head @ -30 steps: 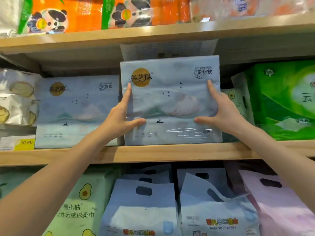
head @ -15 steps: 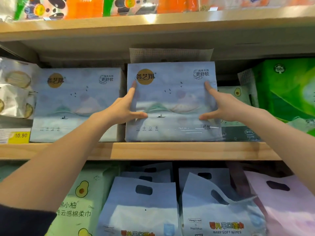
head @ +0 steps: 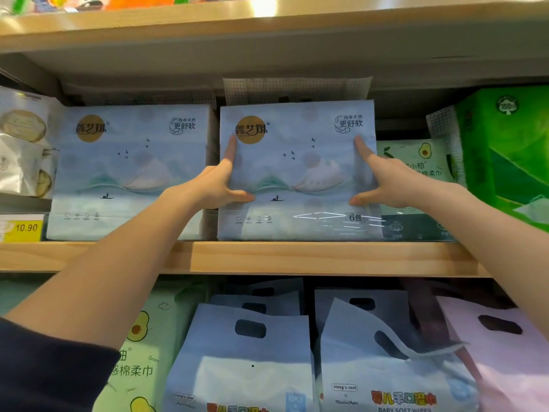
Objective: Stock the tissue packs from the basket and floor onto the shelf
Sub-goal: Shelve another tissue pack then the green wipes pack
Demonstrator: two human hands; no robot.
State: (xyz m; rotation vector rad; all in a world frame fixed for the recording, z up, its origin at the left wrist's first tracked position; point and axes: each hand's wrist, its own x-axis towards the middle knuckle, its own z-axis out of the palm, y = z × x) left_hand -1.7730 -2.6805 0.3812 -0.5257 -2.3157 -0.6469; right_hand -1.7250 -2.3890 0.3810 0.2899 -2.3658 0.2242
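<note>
The blue tissue pack [head: 298, 171] now stands square on the wooden shelf [head: 267, 257], no longer tilted and lifted, level with its twin [head: 130, 171]. Left hand [head: 218, 185] and right hand [head: 383, 181] have reached further in with it.

— where's the camera sitting?

— i've got just one view, worn on the head. it faces straight at the middle shelf [head: 267, 257], close up, tilted slightly upward so i see the underside of the upper shelf [head: 267, 34].

— how near?

— near enough that both forearms reach in from the bottom corners and the blue tissue pack [head: 297, 173] fills the centre. the wide lens bows the shelf edges.

— any overlap with another view?

— none; there's no second camera. the lower shelf packs [head: 246, 352] fill the bottom.
</note>
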